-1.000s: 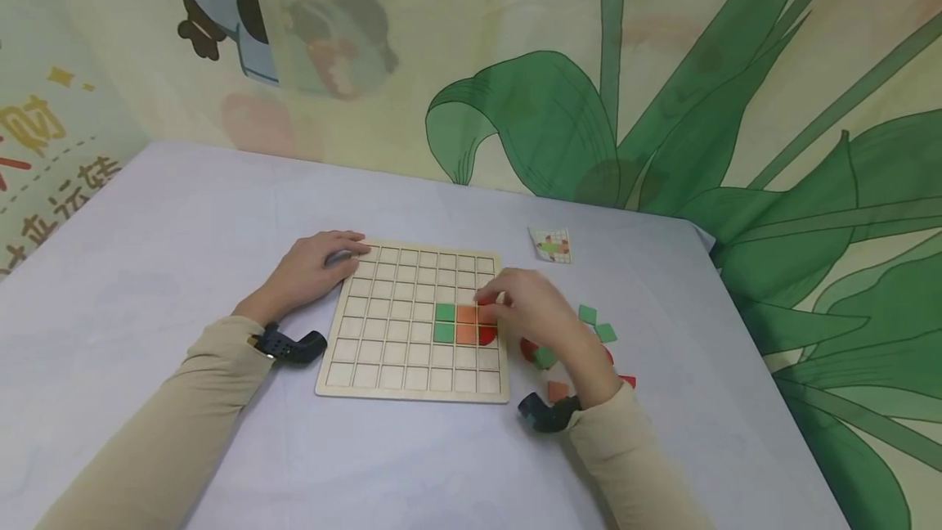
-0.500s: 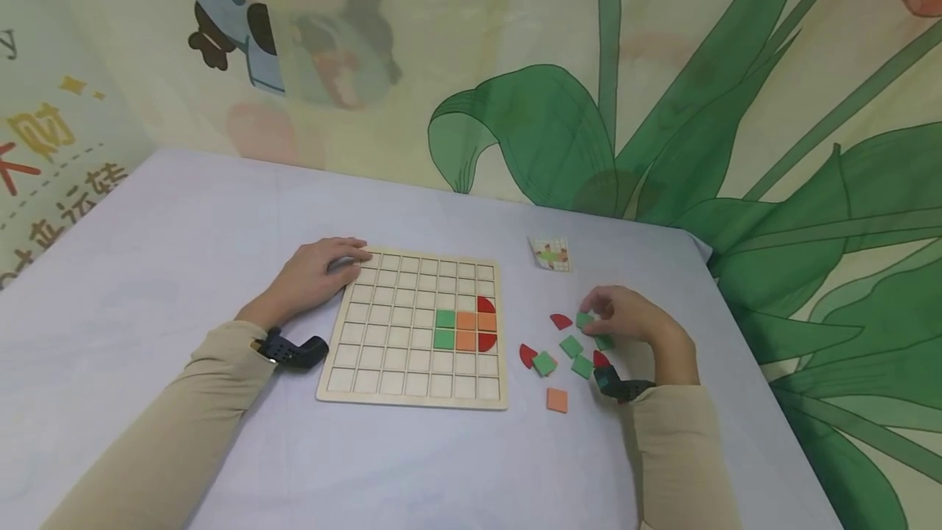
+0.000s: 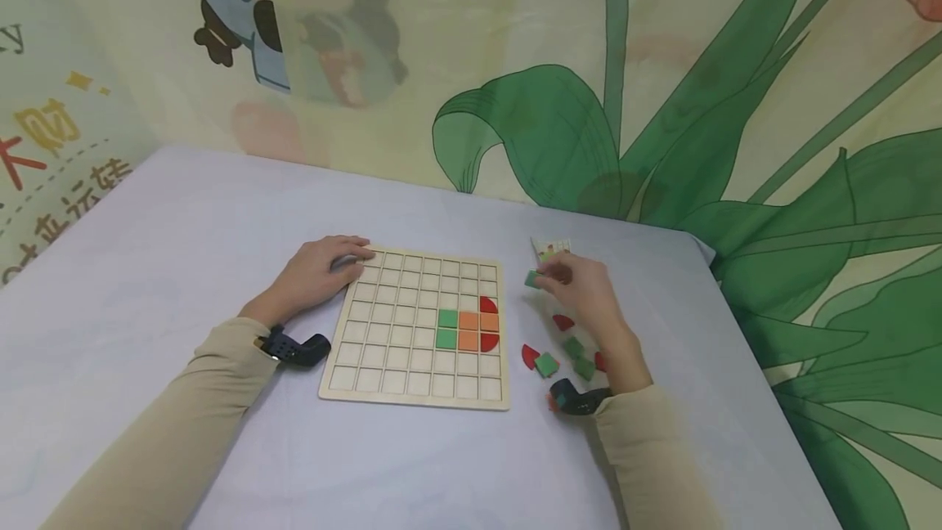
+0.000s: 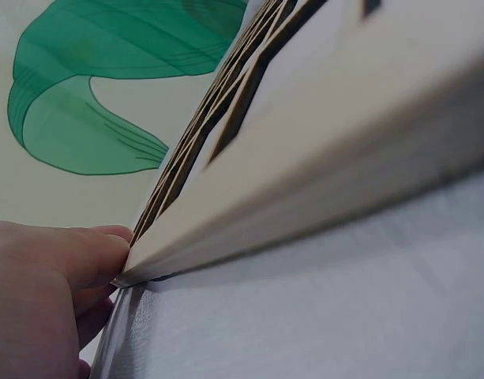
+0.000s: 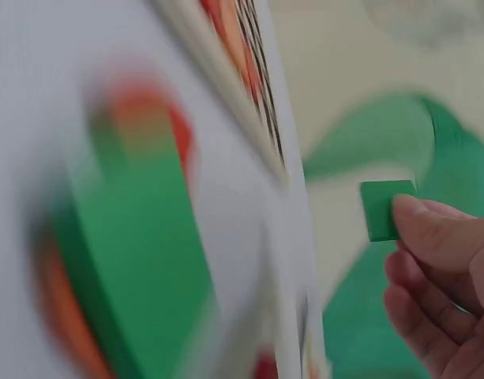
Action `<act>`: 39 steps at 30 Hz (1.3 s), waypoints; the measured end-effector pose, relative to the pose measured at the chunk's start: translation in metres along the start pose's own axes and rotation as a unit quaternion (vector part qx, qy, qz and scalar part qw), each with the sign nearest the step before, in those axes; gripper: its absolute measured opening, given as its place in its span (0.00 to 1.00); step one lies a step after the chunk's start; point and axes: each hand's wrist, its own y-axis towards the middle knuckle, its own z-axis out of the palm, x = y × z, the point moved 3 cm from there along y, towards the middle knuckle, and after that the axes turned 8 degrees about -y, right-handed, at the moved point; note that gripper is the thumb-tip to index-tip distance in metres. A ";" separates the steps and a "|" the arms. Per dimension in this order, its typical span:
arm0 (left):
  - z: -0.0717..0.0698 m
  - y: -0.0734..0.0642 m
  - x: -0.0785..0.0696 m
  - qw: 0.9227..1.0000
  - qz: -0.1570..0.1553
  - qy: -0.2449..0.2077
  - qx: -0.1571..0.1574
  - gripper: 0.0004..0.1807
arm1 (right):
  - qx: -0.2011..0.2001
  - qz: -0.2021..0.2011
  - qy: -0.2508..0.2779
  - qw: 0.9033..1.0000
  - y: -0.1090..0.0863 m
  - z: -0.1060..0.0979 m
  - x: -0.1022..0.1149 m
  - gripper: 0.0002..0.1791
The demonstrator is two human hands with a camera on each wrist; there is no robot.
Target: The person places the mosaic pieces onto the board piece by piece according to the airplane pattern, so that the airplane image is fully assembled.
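Note:
My right hand [image 3: 589,289] pinches a green square tile [image 3: 532,279] between thumb and fingertips, raised to the right of the board's upper part. The right wrist view also shows this green tile [image 5: 380,210], its free end sticking out from the thumb. A wooden grid board [image 3: 397,313] lies on the table. At its right side it bears two green squares, several orange squares [image 3: 468,321] and two red quarter-circle pieces [image 3: 488,343]. My left hand [image 3: 316,268] rests at the board's far left corner. A fingertip [image 4: 111,257] touches that corner in the left wrist view.
Loose green squares [image 3: 546,365] and red quarter-circles [image 3: 562,322] lie right of the board. A small pattern card [image 3: 550,246] lies behind the right hand, partly covered by it. An orange piece is mostly hidden by the wrist camera [image 3: 577,399]. A printed cloth [image 3: 368,129] hangs behind the table.
My right hand leaves the board, picks up a green tile from the loose pieces, and carries it left and away from me, near the card. The left hand stays at the corner.

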 end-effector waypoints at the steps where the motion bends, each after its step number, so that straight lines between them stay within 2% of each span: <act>1: 0.000 0.000 0.000 1.000 -0.001 -0.001 0.001 0.19 | -0.008 -0.016 0.014 1.000 -0.001 0.006 0.015 0.09; 4: -0.001 0.000 0.001 1.000 -0.002 0.000 0.000 0.19 | 0.001 -0.060 0.046 0.997 -0.006 0.027 0.054 0.07; 6: -0.002 0.000 0.001 1.000 -0.001 -0.002 0.000 0.18 | 0.013 -0.080 0.058 0.995 -0.011 0.040 0.073 0.06; 10: -0.001 0.000 0.002 1.000 0.006 -0.003 -0.002 0.18 | 0.014 -0.100 0.054 0.993 -0.015 0.060 0.092 0.06; 18: 0.000 0.002 0.001 1.000 0.018 -0.002 -0.010 0.17 | 0.028 -0.118 0.038 0.992 -0.015 0.079 0.094 0.03; 24: -0.001 0.002 0.000 1.000 0.012 -0.001 -0.006 0.17 | 0.014 -0.123 0.022 0.992 -0.016 0.085 0.097 0.04; 39: -0.001 0.002 0.000 1.000 0.002 0.006 -0.006 0.18 | 0.008 -0.133 -0.048 0.990 -0.019 0.086 0.102 0.08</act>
